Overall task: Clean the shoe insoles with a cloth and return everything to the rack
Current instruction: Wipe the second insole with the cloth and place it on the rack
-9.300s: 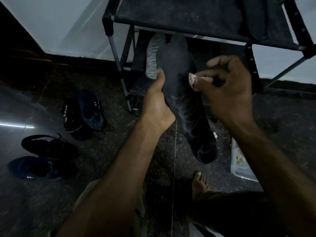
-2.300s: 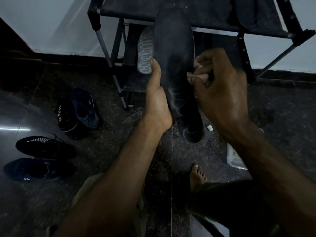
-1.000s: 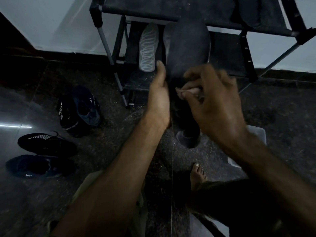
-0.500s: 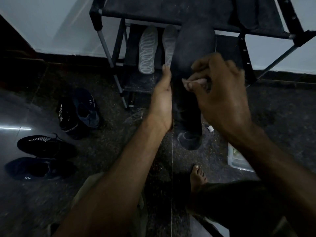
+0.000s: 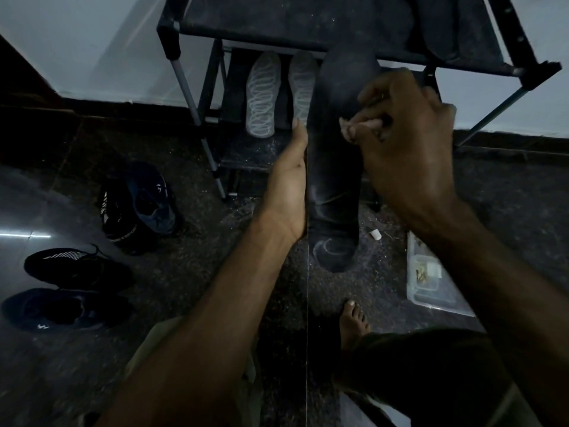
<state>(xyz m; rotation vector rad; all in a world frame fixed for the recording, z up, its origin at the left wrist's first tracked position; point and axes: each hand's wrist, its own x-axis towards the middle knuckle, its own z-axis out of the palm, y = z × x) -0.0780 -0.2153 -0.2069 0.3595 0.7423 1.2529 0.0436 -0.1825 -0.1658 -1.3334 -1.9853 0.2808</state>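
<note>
Shoes (image 5: 135,211): dark pairs lay on speckled floor, well left of the grip.
Left hand (image 5: 288,186): cupped the insole's left edge.
Insole (image 5: 335,167): long, dark, matte, upright before the rack (image 5: 308,23).
Right hand (image 5: 403,143): fingers curled, pinching a pale crumpled cloth (image 5: 349,126) against the insole's right side.

A dark speckled stone floor (image 5: 191,272), polished enough to carry a thin streak of reflected light at the left edge, is seen under dim lighting. A pale wall (image 5: 92,41) is met along a dark skirting band (image 5: 123,109). Against the wall a black fabric-shelved rack on grey metal tubes (image 5: 308,20) is set. At the far left a dark slanted edge is seen.
</note>
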